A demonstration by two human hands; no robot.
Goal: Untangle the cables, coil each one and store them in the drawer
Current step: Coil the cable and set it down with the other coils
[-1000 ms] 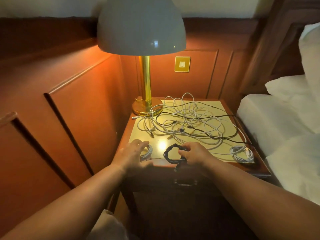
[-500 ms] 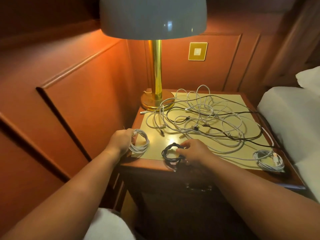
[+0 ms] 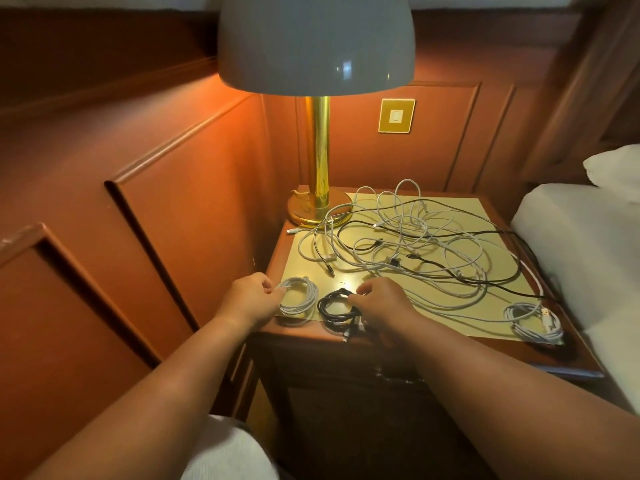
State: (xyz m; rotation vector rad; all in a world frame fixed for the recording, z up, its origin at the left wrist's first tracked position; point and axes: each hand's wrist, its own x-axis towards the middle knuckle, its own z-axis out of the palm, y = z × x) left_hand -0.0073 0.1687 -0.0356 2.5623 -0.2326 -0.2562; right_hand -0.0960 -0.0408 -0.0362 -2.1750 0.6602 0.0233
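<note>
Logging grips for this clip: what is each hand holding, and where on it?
Left hand pinches the white coil at its left rim. Right hand grips the black coil at its right side.

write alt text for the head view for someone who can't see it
On a wooden nightstand, the left hand pinches a coiled white cable and the right hand grips a coiled black cable at the front edge. Behind them lies a tangle of cables beside a brass lamp; another white coil sits at the right.

Warm dim lamp point(image 3: 315, 43) glow, glare on nightstand top point(image 3: 349, 282), wide-angle bowed edges
</note>
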